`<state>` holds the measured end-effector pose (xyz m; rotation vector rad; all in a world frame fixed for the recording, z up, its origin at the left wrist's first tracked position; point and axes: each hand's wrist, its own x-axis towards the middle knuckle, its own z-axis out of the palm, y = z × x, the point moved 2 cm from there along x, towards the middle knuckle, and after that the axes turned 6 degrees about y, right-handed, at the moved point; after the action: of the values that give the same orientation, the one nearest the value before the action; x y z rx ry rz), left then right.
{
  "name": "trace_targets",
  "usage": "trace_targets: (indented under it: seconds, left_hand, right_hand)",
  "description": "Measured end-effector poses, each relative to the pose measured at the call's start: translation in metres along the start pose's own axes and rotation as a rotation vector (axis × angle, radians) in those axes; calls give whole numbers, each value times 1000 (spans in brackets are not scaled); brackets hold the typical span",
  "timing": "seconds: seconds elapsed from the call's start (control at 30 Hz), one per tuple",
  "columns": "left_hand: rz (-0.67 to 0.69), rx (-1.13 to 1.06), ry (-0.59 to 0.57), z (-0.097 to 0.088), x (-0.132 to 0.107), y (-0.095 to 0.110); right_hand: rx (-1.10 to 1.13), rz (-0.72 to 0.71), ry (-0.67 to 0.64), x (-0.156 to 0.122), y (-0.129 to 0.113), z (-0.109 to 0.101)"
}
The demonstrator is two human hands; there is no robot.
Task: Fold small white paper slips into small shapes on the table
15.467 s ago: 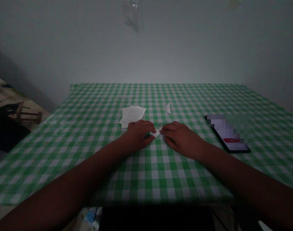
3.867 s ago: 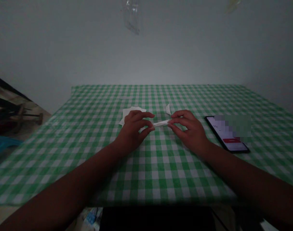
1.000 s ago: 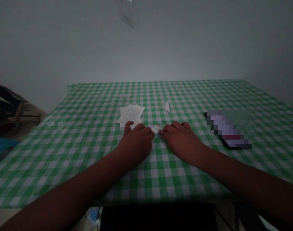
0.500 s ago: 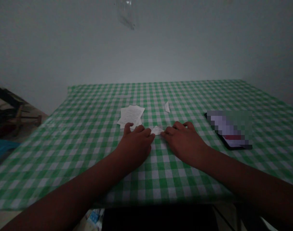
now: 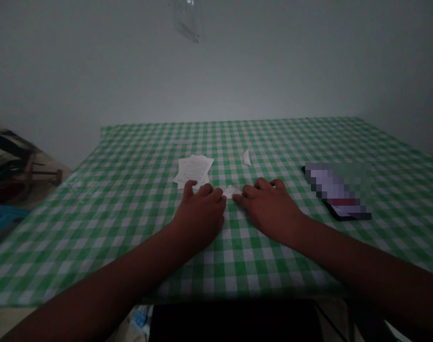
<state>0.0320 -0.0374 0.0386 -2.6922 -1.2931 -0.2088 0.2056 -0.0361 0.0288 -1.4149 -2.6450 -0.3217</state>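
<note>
A small folded piece of white paper [image 5: 231,191] lies on the green and white checked tablecloth [image 5: 131,223] between my two hands. My left hand [image 5: 201,213] rests palm down on the cloth, its fingertips pressed on the paper's left end. My right hand [image 5: 268,206] also lies palm down, with its fingertips pressed on the paper's right end. Most of the paper is covered by the fingers. Both hands' fingers are curled down and held close together.
A stack of printed white sheets [image 5: 193,170] lies just beyond my left hand. A small paper scrap [image 5: 247,157] sits further back. A phone [image 5: 337,192] with a lit screen lies to the right. Furniture [image 5: 13,166] stands on the floor at the left.
Seconds ago both hands held a long paper strip up off the cloth. Over the last second they have stayed pressed on the small folded paper, shifting only slightly.
</note>
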Motion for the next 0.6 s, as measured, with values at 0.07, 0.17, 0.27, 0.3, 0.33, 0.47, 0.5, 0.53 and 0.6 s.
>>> trace_targets:
  seconds: [0.07,0.17,0.27,0.3,0.33,0.47,0.5,0.53,0.6]
  left_hand:
    - [-6,9,7,-1,0,0]
    - [-14,-4,11,-2,-1,-3]
    - [-23,-24,6,-2,-1,-7]
    - [-25,-29,3,-2,-1,-8]
    - [-27,-32,1,-2,0,-9]
    - [-30,-37,0,-1,0,-10]
    - [-31,-38,3,-1,0,-10]
    - [-29,-40,6,0,1,-11]
    - [-30,-50,6,1,1,-11]
  right_hand:
    - [4,4,4,0,0,-1]
    - [1,20,2,-1,1,-2]
    - [-16,50,-8,-3,7,-3]
    - [-18,55,-12,-4,9,-4]
    - [-17,55,-17,-4,11,-4]
    - [-9,47,-38,-4,16,-6]
    - [-8,51,-46,-4,17,-6]
    - [-6,54,-55,-4,19,-7]
    - [5,56,-71,-4,21,-7]
